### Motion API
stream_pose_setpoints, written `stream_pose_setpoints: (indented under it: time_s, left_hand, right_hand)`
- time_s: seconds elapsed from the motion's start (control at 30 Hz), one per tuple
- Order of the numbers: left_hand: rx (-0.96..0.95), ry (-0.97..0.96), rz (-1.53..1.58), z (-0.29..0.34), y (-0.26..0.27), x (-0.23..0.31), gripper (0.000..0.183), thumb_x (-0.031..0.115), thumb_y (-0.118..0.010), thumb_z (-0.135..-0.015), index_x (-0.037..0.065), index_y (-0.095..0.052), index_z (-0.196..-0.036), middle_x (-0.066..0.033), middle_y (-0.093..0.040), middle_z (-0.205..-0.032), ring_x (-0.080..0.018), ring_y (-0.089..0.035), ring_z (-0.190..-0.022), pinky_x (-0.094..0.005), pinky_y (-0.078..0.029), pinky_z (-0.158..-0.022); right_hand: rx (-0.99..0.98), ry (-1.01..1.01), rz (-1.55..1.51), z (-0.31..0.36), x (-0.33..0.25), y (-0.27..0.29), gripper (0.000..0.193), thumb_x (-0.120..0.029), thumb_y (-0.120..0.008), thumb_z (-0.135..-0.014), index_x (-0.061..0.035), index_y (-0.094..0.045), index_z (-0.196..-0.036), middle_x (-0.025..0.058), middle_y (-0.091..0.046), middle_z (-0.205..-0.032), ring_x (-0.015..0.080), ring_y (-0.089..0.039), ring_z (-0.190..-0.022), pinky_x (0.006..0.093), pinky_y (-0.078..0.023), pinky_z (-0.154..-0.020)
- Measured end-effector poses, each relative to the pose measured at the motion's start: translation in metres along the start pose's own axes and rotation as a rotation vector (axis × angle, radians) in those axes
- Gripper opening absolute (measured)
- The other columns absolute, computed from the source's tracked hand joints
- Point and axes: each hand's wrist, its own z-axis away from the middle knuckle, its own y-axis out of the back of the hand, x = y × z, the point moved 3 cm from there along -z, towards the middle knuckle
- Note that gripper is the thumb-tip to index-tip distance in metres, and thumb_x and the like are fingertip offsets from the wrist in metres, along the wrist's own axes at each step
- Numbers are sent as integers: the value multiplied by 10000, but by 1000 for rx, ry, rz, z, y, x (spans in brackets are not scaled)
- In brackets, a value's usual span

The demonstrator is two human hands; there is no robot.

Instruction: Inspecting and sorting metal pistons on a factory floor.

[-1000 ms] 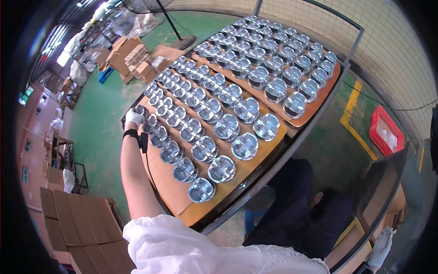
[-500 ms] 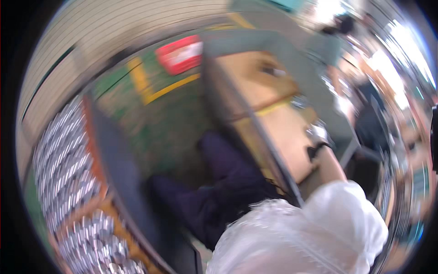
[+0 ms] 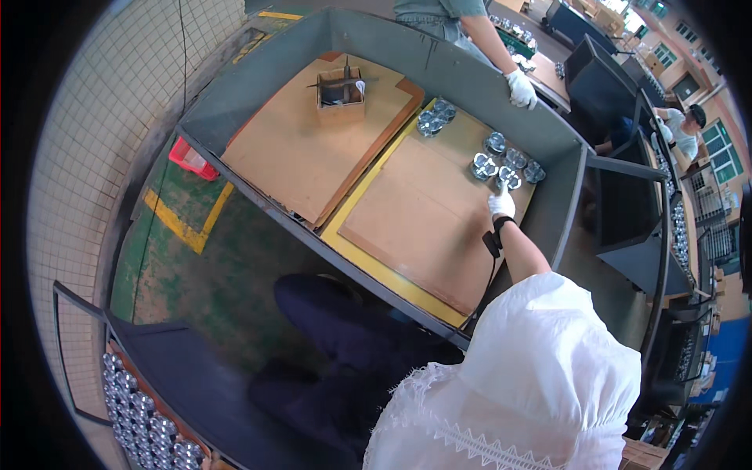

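Metal pistons (image 3: 484,166): clustering on cardboard sheet (image 3: 415,204), far right. My right hand (image 3: 501,205) is touching the nearest, whether clamped, unclear; left hand, out of view. Good handling: gripping gently, clear of neighbours.

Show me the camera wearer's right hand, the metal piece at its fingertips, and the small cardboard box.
Right hand (image 3: 502,205): head view, middle of its gloved back.
Metal piece (image 3: 511,177): head view, its shiny surface.
Small cardboard box (image 3: 342,114): head view, its front wall.
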Motion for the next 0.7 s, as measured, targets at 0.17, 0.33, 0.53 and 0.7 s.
stream_pose_setpoints:
  time_s: [0.17, 0.33, 0.53, 0.7]
  left_hand:
    - [72, 39, 65, 119, -66, -4, 332, 160, -462, -955, -14, -526, -1230, -143, -549, -1195, -240, -537, -1107, -375, -411, -973]
    - [-22, 247, 136, 162, -135, -36, 350, 151, -449, -956, -23, -511, -1254, -154, -536, -1250, -263, -527, -1155, -395, -394, -1025]
    - [-62, 432, 292, 196, -166, -56, 373, 140, -433, -958, -35, -494, -1282, -167, -521, -1316, -290, -516, -1213, -419, -373, -1087]
    - [-56, 168, -99, 175, -206, -43, 337, 151, -429, -956, -17, -553, -1221, -160, -536, -1315, -264, -490, -1252, -423, -339, -1106]
  right_hand:
    - [-66, -52, -183, 17, -89, -7, 517, -270, -504, -875, -152, -423, -1371, 211, -670, -927, 386, -653, -852, 455, -497, -769]
    - [-101, -379, -414, 10, -113, -12, 261, -115, -424, -899, -25, -617, -1051, 244, -652, -1027, 379, -632, -981, 447, -500, -844]
    - [-164, -554, -684, 50, -142, 29, 470, -356, -253, -1010, -27, -587, -1033, 222, -648, -1042, 369, -598, -1032, 436, -454, -865]
    - [-188, -134, -443, 92, -169, 17, 398, -318, -421, -962, 18, -633, -983, 216, -672, -970, 378, -633, -944, 438, -486, -846]
